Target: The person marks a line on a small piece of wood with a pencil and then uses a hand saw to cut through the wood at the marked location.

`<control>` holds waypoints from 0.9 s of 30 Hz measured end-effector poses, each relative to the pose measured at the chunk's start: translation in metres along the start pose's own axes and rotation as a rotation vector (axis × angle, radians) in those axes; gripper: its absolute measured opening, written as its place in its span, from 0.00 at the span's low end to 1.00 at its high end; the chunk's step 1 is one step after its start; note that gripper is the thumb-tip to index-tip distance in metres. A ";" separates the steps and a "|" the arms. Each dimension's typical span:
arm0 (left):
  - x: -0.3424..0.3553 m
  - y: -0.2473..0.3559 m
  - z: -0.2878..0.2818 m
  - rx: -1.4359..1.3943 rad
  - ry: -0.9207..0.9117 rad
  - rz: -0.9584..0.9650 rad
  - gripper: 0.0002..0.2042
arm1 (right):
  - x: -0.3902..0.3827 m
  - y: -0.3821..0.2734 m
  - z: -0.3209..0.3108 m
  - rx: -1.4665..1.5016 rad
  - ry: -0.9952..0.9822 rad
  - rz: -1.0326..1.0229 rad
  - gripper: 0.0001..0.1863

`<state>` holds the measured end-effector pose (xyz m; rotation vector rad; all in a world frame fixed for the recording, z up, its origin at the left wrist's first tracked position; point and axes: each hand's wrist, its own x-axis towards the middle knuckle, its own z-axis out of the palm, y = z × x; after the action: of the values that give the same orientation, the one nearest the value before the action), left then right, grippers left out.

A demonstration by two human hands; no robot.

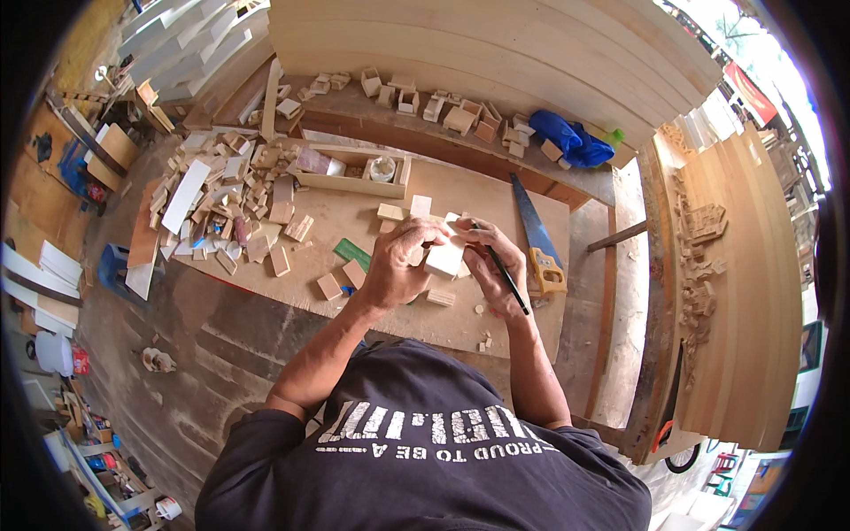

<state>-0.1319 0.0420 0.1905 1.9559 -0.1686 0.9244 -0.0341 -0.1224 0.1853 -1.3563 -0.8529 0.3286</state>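
My left hand (pixel 398 265) grips a pale wooden block (pixel 443 259) near the middle of the workbench (pixel 522 332). My right hand (pixel 489 270) has a dark pencil (pixel 510 282) in its fingers, at the block's upper right, with the pencil's long end pointing down toward my wrist. Small wooden blocks (pixel 329 287) lie round my hands, along with a green flat piece (pixel 352 252). A handsaw (pixel 533 234) with a yellow handle lies at the right of the bench.
A jumbled pile of offcuts (pixel 221 203) covers the left of the bench. Behind are a wooden tray (pixel 350 184) holding containers and a shelf with small blocks and a blue bag (pixel 571 146). Stacked boards (pixel 735 292) stand at the right; a blue stool (pixel 124 270) sits at the left.
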 end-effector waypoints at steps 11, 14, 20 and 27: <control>-0.008 -0.009 -0.009 -0.674 0.066 -0.328 0.28 | 0.025 0.022 0.019 -0.403 0.316 -0.437 0.11; -0.005 -0.011 -0.011 -0.651 0.057 -0.300 0.27 | 0.025 0.027 0.027 -0.503 0.399 -0.452 0.11; 0.008 -0.017 -0.025 -0.733 0.000 -0.337 0.28 | 0.029 0.029 0.038 -0.556 0.498 -0.436 0.15; 0.033 -0.041 -0.051 -0.774 -0.172 -0.416 0.25 | 0.037 0.030 0.040 -0.847 0.523 -0.522 0.21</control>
<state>-0.1170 0.1131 0.1986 1.2686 -0.1756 0.3314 -0.0294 -0.0631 0.1691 -1.7888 -0.8857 -0.8537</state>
